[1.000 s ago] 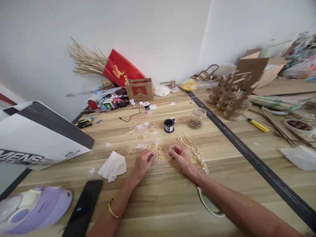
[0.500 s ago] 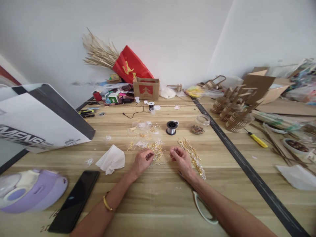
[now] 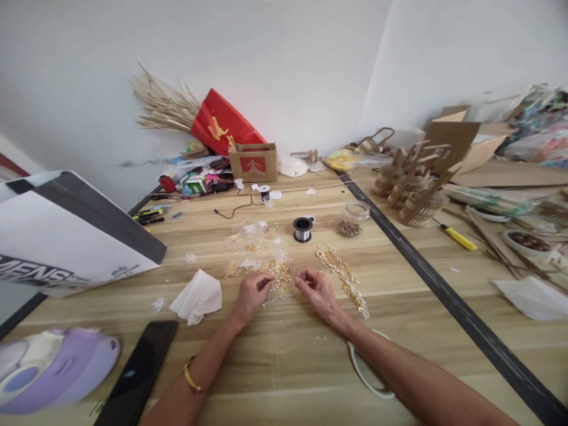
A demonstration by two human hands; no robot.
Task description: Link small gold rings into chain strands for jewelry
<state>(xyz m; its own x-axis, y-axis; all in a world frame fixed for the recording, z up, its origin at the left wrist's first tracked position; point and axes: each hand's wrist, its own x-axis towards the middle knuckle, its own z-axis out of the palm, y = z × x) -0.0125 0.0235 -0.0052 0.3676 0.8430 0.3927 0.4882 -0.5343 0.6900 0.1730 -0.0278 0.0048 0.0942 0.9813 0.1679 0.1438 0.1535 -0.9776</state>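
Observation:
My left hand (image 3: 254, 294) is pinched at the left edge of a loose pile of gold and silver jewellery findings (image 3: 280, 269). My right hand (image 3: 316, 292), its fingertips also pressed together, is just across from it with a small gap between. Whatever either pinch holds is too small to make out. A thin silver chain (image 3: 280, 297) lies on the table below and between the fingertips; I cannot tell whether its right end is gripped. To the right of my right hand lies a bundle of gold and silver chains (image 3: 344, 277).
Beyond the hands stand a spool of wire (image 3: 303, 229) and a clear jar of beads (image 3: 352, 220). A white tissue (image 3: 197, 297), a black phone (image 3: 137, 373) and a purple-white device (image 3: 62, 370) are at left. A yellow-handled screwdriver (image 3: 459, 238) and small woven baskets (image 3: 412, 195) are at right.
My right hand has come a little closer to my left, narrowing the gap between the fingertips. Both stay pinched. The camera view has shifted slightly.

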